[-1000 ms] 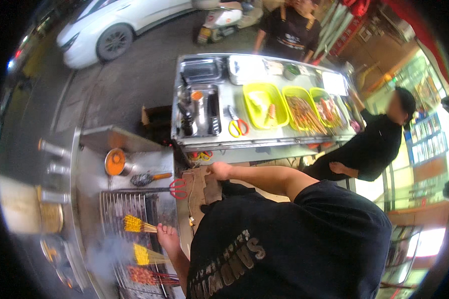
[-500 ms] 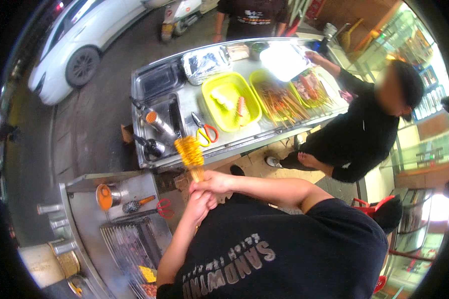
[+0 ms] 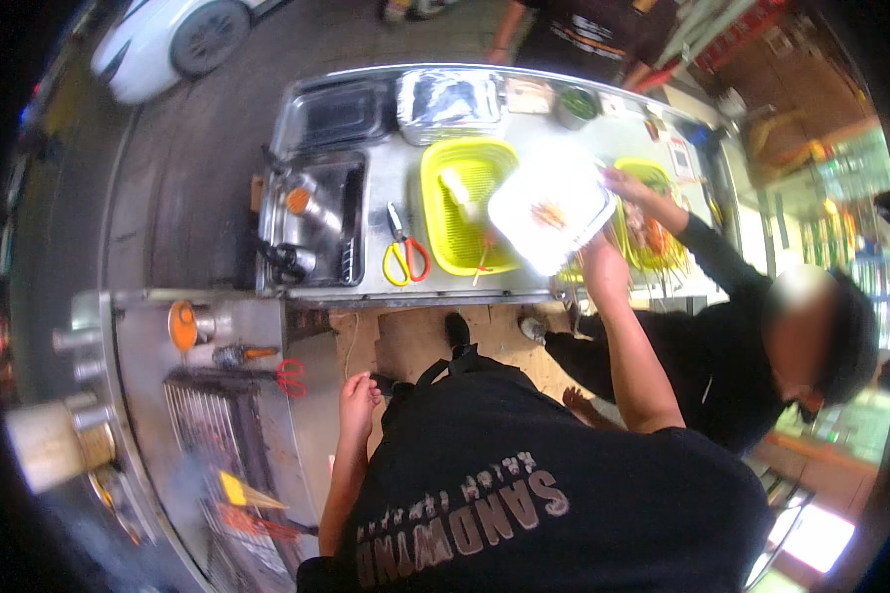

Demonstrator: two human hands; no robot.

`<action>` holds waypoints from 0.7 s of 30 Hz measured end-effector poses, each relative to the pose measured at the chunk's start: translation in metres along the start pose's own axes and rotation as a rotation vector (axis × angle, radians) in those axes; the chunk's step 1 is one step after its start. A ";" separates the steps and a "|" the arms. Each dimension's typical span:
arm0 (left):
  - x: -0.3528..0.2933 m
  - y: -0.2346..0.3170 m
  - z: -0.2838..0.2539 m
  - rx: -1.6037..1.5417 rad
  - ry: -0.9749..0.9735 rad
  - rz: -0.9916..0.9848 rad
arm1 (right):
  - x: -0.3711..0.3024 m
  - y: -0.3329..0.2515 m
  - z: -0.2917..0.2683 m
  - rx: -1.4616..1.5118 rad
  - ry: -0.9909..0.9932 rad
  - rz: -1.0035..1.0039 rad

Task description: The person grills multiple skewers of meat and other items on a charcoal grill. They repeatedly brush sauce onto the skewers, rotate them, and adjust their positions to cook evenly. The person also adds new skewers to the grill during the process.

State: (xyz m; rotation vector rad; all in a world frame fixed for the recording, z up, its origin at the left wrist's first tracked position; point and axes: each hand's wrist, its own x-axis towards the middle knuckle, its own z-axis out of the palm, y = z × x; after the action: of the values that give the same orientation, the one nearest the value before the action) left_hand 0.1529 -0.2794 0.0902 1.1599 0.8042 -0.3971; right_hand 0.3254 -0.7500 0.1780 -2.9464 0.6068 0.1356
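Observation:
My right hand (image 3: 603,265) is at the near right edge of a shiny white tray (image 3: 571,186), fingers closed on its rim. A co-worker's hand (image 3: 631,186) holds the same tray farther back. Some small brownish pieces (image 3: 552,213) show on the tray, too blurred to name. The tray hangs over the right side of a yellow-green basket (image 3: 428,212). Loosely curled and with nothing visible in it, my left hand (image 3: 359,388) is low in front of me, beside the grill stand. Scissors (image 3: 405,259) with red and yellow handles lie left of the basket.
A second basket (image 3: 645,168) with meat stands at the right. Black trays (image 3: 331,111) and shaker bottles (image 3: 311,212) occupy the table's left end. At lower left, food cooks on a smoking grill (image 3: 203,420), near an orange sauce pot (image 3: 183,324). The co-worker (image 3: 702,336) stands close at right.
My hands have parted; the yellow skewered food is no longer in them. My right hand has reached out to the tray, which has come left and nearer. My left hand has drawn back.

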 end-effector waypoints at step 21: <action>-0.116 -0.096 -0.205 -0.021 0.797 0.461 | -0.089 -0.301 0.002 0.363 -0.367 -1.076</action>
State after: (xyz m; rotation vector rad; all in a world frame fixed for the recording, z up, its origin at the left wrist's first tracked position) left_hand -0.0601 -0.1409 0.0782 1.4509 1.1701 0.4927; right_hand 0.3640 -0.4414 0.2186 -2.3903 -0.8901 0.3720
